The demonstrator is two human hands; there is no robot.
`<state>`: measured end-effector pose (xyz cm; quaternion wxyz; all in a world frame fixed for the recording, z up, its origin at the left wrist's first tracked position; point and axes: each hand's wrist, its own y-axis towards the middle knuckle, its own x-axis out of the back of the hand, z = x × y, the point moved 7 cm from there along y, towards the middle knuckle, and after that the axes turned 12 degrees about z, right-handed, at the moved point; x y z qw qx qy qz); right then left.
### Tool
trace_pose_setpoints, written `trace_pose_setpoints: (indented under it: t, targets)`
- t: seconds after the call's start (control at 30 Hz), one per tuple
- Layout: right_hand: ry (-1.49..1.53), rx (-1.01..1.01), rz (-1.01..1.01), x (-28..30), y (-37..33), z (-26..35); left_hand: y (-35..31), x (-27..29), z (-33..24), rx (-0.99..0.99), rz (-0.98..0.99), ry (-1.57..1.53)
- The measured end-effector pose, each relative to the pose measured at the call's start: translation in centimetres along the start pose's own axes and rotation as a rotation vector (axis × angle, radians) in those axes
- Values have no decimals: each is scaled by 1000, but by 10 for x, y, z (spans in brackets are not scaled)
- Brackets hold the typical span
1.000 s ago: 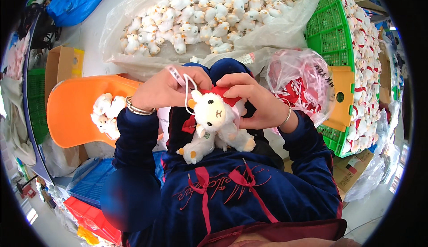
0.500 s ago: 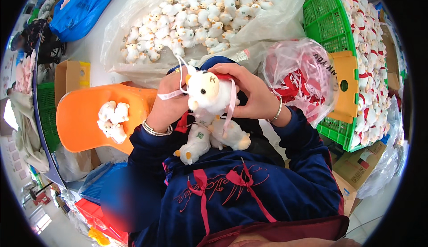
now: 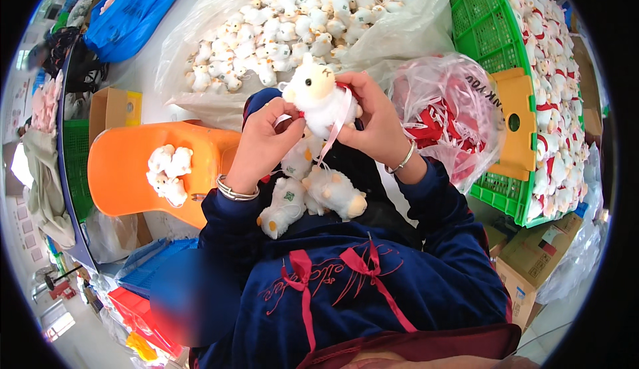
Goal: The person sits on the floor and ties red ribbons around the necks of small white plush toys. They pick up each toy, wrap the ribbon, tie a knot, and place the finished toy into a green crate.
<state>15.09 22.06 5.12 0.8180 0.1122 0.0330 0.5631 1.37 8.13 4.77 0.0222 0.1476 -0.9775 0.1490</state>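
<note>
A small white plush toy with a peach muzzle and black eyes is held upright over my lap. My right hand wraps round its side, fingers on a red cloth piece at its back. A pale pink ribbon hangs down the toy's front beside the right thumb. My left hand is closed at the toy's other side, its fingertips pinching near a bit of red at the neck; exactly what they grip is partly hidden. Several more plush toys lie on my lap below.
An orange chair on the left bears a few plush toys. Ahead, a large clear plastic bag holds a heap of toys. At right are a clear bag of red pieces and ribbons and a green crate beside many red-trimmed toys.
The toy has moved up and slightly away from my body. My left hand has shifted from behind the head to its neck, and the white loop there earlier no longer shows.
</note>
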Motion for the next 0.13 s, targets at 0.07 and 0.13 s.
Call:
trace_pose_setpoints:
  t: [0.07, 0.13]
  targets:
    - [124, 2, -10, -2, 0, -7, 1, 4, 9, -45, -31, 23]
    - [270, -77, 13, -6, -1, -14, 0, 8, 9, -94, -74, -54]
